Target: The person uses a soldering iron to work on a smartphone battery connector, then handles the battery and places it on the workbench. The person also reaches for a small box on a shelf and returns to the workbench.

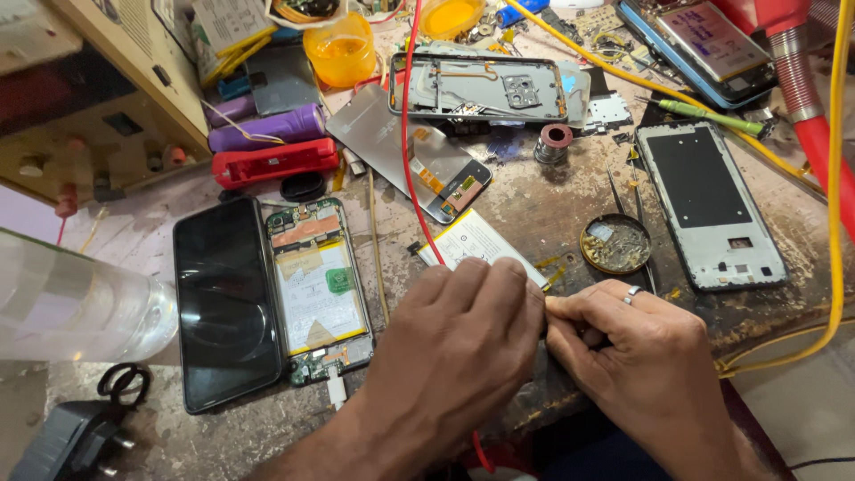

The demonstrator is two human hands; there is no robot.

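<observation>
My left hand [463, 334] and my right hand [637, 343] meet at the near edge of the worn workbench [534, 205]. Both pinch the near end of a white phone battery [476, 242] with thin yellow tabs. The left hand covers most of that end. A ring sits on my right hand. A red wire [408, 134] runs down the bench and passes under my left hand.
To the left lie an opened phone [316, 285] with its black screen [225, 298] folded out beside it. A round tin [615, 243], tweezers [639, 214], a phone frame [708, 200], a back cover [481, 87], purple cells [267, 127], a clear bottle [76, 303] and a black charger [67, 436] surround them.
</observation>
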